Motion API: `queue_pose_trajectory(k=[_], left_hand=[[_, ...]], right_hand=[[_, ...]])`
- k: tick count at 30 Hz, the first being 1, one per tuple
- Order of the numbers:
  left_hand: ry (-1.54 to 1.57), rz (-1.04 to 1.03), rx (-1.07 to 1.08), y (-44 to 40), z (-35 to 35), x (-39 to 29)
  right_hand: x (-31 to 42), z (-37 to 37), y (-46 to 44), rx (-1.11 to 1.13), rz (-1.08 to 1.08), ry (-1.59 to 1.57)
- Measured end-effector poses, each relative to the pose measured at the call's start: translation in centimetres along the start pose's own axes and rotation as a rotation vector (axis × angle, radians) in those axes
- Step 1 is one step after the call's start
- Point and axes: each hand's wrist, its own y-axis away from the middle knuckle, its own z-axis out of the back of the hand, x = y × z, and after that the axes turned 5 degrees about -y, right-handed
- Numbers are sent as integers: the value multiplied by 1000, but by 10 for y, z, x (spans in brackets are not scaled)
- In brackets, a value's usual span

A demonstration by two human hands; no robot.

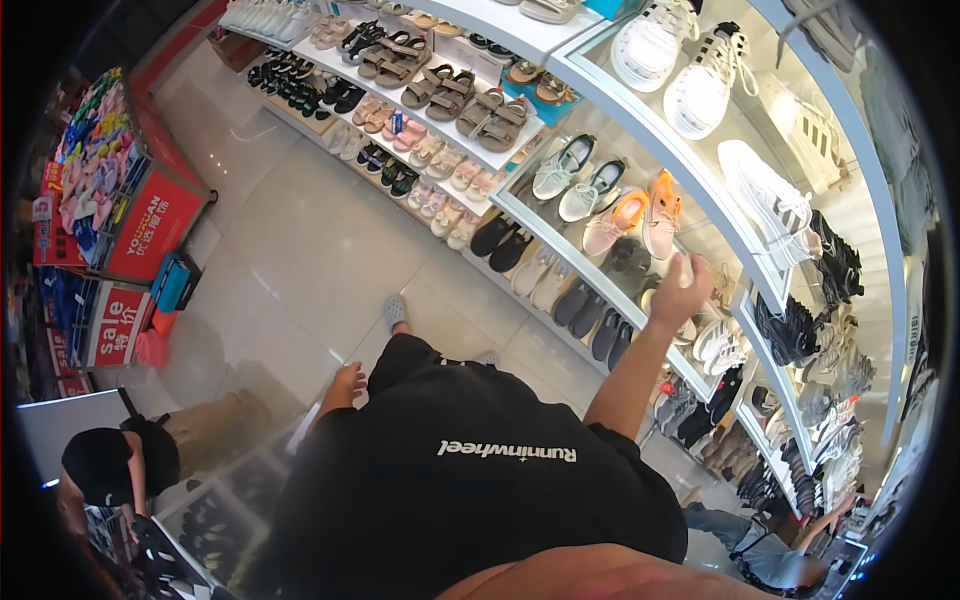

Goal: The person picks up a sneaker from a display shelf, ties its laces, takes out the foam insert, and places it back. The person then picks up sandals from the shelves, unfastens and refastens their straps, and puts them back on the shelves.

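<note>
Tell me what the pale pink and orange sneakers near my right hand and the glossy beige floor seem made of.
The pale pink and orange sneakers look matte, probably knit or mesh fabric, given their dull surface; any weave is too small to confirm. The glossy beige floor looks like polished ceramic or stone tile, with straight joints and light reflections.

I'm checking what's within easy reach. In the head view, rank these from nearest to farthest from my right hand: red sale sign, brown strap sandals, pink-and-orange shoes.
From the right hand:
1. Pink-and-orange shoes: just beyond the hand, on the glass shelf.
2. Brown strap sandals: farther left, on the white shelf.
3. Red sale sign: far left, across the aisle.
</note>
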Motion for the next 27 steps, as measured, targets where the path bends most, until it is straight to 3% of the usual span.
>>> queue_pose_trajectory(k=[3, 21, 27], left_hand=[[6, 9, 45, -8, 20, 5], [292, 67, 27, -45, 138, -80], [319, 41, -10, -67, 190, -87]], right_hand=[[29, -34, 43, 306, -264, -189], [243, -239, 127, 1346, 7, -223], [275, -266, 145, 1495, -59, -94]])
